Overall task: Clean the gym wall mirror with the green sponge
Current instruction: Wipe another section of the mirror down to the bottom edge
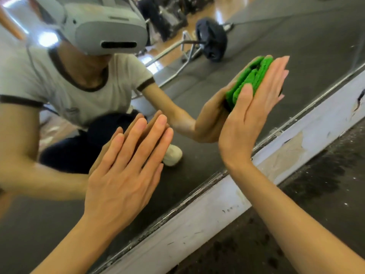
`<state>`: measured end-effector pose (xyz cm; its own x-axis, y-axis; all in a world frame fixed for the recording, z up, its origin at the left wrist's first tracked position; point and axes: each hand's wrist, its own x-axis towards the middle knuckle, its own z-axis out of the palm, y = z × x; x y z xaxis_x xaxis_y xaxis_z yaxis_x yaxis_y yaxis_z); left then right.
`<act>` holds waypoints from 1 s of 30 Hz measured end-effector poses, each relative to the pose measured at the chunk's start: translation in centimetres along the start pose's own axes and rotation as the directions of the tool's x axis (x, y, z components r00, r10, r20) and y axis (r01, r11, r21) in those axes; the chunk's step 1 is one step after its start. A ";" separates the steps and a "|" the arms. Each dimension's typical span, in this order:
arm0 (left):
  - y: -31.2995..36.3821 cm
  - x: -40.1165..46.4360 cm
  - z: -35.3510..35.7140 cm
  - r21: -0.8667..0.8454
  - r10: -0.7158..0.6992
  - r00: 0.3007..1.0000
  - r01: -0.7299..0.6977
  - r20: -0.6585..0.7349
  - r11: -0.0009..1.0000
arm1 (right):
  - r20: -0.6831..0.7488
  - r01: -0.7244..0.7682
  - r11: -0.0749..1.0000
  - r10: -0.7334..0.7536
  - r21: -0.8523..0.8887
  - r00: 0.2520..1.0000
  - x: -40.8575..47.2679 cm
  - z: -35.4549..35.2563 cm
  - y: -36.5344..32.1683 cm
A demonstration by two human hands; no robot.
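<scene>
The wall mirror fills the upper left of the head view, down to a metal bottom edge. My right hand presses the green sponge flat against the glass, fingers straight, thumb laid over the sponge's near edge. The sponge and its reflection show as one green wedge between my hand and the mirrored hand. My left hand lies flat on the glass lower left, fingers straight and together, holding nothing.
A white, scuffed baseboard with peeling paint runs diagonally under the mirror. Dark speckled gym flooring lies at the lower right. The mirror reflects a crouching person in a headset and a barbell on its stand.
</scene>
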<state>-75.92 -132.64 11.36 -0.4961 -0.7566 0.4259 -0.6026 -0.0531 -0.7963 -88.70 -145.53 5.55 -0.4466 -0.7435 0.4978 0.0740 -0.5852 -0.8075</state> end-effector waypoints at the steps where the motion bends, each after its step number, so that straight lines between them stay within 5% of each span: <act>1: -0.1 0.0 0.0 -0.004 -0.003 1.000 0.003 0.005 1.000 | -0.042 0.011 1.000 -0.011 0.003 0.999 -0.4 0.5 -0.8; 4: -0.1 0.1 0.0 -0.006 0.005 1.000 -0.005 0.005 1.000 | 0.142 0.182 0.978 -0.166 -0.107 0.976 -6.1 1.0 -1.5; 6: -0.1 0.3 0.0 -0.005 0.023 1.000 -0.023 0.017 1.000 | 0.357 0.371 0.919 -0.305 -0.134 0.883 -9.7 0.0 -0.8; 8: -0.2 0.3 -0.1 0.016 0.027 1.000 -0.028 0.013 0.999 | 0.410 0.441 0.891 -0.364 -0.107 0.836 -8.1 -0.7 -0.1; 12: -0.2 0.2 -0.3 0.035 0.025 0.999 -0.026 0.021 0.999 | 0.061 0.077 0.992 -0.071 -0.103 0.996 2.8 -1.2 0.3; 15: -0.2 0.5 -0.8 -0.007 0.021 0.998 -0.021 0.051 1.000 | -0.092 -0.126 0.991 0.122 -0.048 0.988 4.0 -0.4 -0.3; 19: 0.1 1.1 -1.8 -0.221 -0.012 0.998 0.025 0.057 0.975 | 0.207 0.073 0.984 -0.039 -0.160 0.978 -7.2 -0.9 -0.7; 22: 0.7 3.2 -2.2 -0.321 0.030 0.998 -0.014 0.046 0.947 | 0.317 0.149 0.974 -0.089 -0.168 0.944 -6.8 -2.2 0.4; 28: 3.8 10.4 -1.4 -0.382 0.041 0.999 -0.052 -0.036 0.923 | -0.067 -0.111 0.990 0.105 -0.088 0.992 5.8 -2.4 2.5; 30: 4.5 11.7 -0.8 -0.360 0.022 0.999 -0.034 -0.038 0.932 | -0.059 -0.121 0.991 0.117 -0.060 0.991 3.3 -1.9 2.5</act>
<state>-84.96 -141.19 13.06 -0.5322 -0.7326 0.4243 -0.7703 0.2111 -0.6018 -91.67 -148.78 4.59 -0.4871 -0.7863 0.3802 0.0735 -0.4707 -0.8792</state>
